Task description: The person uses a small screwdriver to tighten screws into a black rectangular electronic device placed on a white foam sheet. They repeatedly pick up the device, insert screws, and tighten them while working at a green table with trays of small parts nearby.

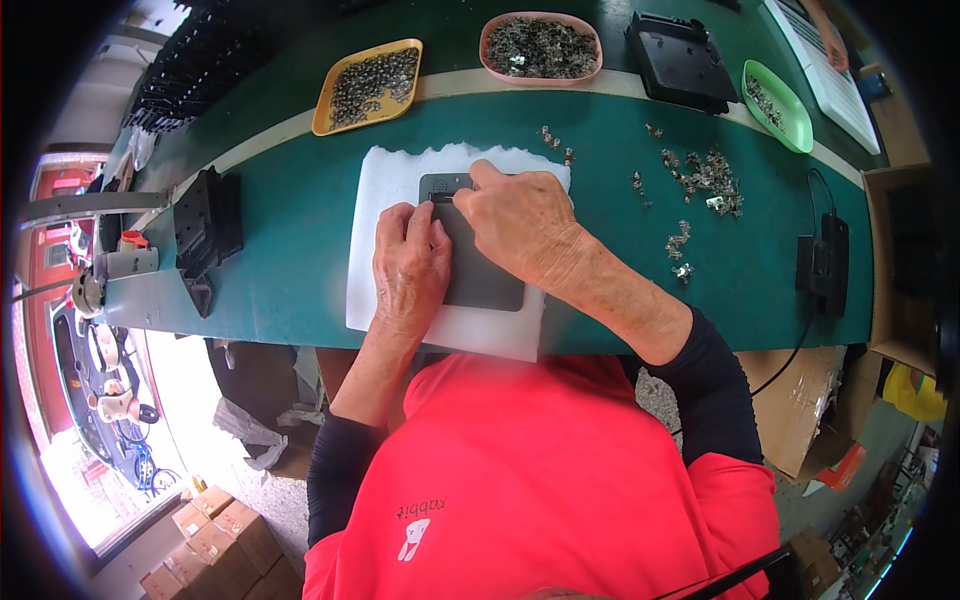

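The dark grey panel [480, 270] lies flat on a white foam sheet [385, 230] at the near edge of the green bench [600, 290], directly in front of the person. The left hand [410, 268] rests palm-down on the panel's left edge, fingers extended and together, pinning it to the foam. The right hand [520, 222] lies over the panel's upper part, fingers curled, fingertips pressing at the top edge near a small recess; whether a small part is pinched beneath them cannot be determined.

Judged step: fitting or seating a small component at the top edge of the panel while the other hand steadies it.

Loose metal clips [705, 178] lie scattered on the bench to the right, well apart from the panel. More fill the yellow tray [340, 85], the pink tray [488, 48] and the green tray [790, 115] at the far side. A black moulded housing [680, 62] sits between the pink and green trays.

The next move likely calls for firm, even downward pressure without shifting the panel on the foam.
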Available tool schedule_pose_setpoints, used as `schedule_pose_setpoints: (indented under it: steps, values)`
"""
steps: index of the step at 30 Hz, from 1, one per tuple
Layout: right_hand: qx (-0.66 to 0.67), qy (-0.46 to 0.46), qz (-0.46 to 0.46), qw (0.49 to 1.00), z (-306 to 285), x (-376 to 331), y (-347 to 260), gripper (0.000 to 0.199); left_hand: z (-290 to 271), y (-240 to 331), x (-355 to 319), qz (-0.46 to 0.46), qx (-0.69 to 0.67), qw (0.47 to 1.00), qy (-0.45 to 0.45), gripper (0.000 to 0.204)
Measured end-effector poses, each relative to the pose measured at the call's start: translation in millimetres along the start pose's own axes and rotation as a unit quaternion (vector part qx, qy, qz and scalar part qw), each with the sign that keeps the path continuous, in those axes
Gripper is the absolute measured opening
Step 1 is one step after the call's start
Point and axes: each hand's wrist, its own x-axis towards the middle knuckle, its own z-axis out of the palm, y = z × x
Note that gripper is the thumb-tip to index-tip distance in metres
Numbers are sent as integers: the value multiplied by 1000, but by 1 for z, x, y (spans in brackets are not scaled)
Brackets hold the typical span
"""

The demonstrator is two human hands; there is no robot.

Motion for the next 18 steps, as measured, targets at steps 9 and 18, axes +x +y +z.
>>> schedule_pose_setpoints:
  steps: [9,18]
  values:
    - [9,11,-12,1000,4,-1,2,12,-7,3,8,21,29,998,-60,31]
    - [-19,19,37,999,-17,-25,17,17,-11,4,12,35,55,997,-50,29]
